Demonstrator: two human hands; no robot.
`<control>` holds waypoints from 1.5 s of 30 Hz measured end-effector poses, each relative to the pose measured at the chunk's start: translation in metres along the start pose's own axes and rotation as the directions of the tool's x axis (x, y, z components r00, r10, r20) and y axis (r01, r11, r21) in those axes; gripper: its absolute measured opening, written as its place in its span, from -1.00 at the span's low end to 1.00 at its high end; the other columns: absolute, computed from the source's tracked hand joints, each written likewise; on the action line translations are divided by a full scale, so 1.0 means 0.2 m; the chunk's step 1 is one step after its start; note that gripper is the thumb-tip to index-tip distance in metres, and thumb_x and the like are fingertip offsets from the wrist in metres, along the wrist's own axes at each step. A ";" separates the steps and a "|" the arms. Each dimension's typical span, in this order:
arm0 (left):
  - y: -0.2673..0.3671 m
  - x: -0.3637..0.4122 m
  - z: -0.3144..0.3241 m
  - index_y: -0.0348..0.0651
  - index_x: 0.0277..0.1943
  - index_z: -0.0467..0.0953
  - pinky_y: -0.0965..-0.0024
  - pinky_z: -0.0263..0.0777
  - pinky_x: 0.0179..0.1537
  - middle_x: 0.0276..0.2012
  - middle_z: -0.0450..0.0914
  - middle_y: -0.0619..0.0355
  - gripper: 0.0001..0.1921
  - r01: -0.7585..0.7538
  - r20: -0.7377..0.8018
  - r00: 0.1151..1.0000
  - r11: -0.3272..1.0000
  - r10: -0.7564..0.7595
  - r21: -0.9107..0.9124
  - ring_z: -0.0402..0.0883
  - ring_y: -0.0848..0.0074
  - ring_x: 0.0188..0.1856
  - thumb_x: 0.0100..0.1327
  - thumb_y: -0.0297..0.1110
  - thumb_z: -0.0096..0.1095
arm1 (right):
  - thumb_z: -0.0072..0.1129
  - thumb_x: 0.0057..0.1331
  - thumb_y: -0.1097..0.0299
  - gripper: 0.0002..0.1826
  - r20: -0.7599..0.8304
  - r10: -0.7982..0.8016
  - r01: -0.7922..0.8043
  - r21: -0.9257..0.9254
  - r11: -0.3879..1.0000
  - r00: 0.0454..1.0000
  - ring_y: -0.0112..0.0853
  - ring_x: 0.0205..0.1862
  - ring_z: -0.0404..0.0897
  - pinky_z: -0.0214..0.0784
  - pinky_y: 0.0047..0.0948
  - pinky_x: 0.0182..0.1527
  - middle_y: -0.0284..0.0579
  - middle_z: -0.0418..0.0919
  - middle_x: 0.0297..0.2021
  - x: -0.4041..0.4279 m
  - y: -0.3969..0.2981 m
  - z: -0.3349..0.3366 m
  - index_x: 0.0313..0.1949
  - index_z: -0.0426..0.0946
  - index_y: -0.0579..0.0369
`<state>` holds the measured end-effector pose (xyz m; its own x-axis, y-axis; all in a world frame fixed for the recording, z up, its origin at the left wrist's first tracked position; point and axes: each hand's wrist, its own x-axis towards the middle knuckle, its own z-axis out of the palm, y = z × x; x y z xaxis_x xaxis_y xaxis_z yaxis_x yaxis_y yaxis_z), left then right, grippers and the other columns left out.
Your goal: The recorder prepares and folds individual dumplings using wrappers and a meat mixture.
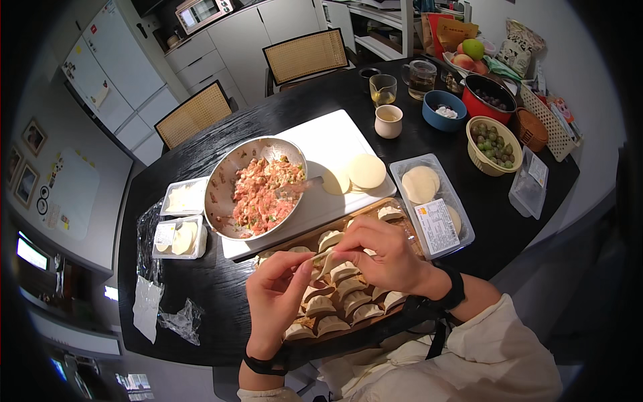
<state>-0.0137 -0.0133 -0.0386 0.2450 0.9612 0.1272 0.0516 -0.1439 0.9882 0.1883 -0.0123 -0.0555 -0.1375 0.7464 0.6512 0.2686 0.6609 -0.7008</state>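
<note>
Between both hands a dumpling is pinched along its edge. My left hand grips its left end with thumb and fingertips, while my right hand pinches the other end. Below them lies a wooden tray bearing several pleated dumplings, partly hidden by my hands. Beyond, a metal bowl of minced meat filling rests on a white cutting board, with a utensil dipping into the filling. Round dumpling wrappers are stacked on the board, right of the bowl.
A plastic pack of wrappers lies right of the board; two smaller packs stand left of the bowl. Plastic film lies at the front left. Further right are a ceramic cup, a blue bowl, a red pot and green grapes.
</note>
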 end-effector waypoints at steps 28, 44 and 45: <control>0.00 0.01 0.02 -0.32 -0.16 0.67 0.62 0.48 -0.31 -0.28 0.55 0.15 -0.85 -0.227 0.072 0.973 0.961 0.218 0.160 0.56 0.64 -0.31 0.22 -0.64 0.28 | 0.40 0.12 0.43 -0.78 0.087 0.000 -0.003 0.030 1.000 0.996 -0.33 -0.40 0.57 0.39 -0.45 -0.38 -0.16 0.56 -0.41 0.03 0.00 -0.01 -0.23 0.63 0.16; 0.01 0.00 0.03 -0.47 -0.15 0.58 0.53 0.55 -0.34 -0.31 0.61 0.10 -0.88 0.004 0.023 1.000 0.999 -0.003 -0.050 0.66 0.52 -0.39 0.34 -0.57 0.18 | 0.40 0.11 0.49 -0.79 0.032 -0.116 0.118 -0.058 0.991 0.993 -0.35 -0.42 0.56 0.42 -0.47 -0.36 -0.13 0.55 -0.38 0.02 0.04 -0.01 -0.24 0.62 0.18; 0.00 0.00 0.03 -0.47 -0.15 0.58 0.53 0.55 -0.33 -0.31 0.61 0.09 -0.88 -0.001 0.025 1.000 0.998 0.003 -0.055 0.66 0.52 -0.38 0.33 -0.57 0.19 | 0.41 0.10 0.47 -0.78 0.047 -0.079 0.081 -0.044 0.996 0.996 -0.36 -0.41 0.56 0.42 -0.48 -0.35 -0.15 0.55 -0.38 0.02 0.03 -0.01 -0.23 0.63 0.17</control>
<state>-0.0087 -0.0142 -0.0392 0.2690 0.9546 0.1277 -0.0020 -0.1320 0.9912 0.1905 -0.0061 -0.0561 -0.2030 0.6947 0.6901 0.2985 0.7151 -0.6321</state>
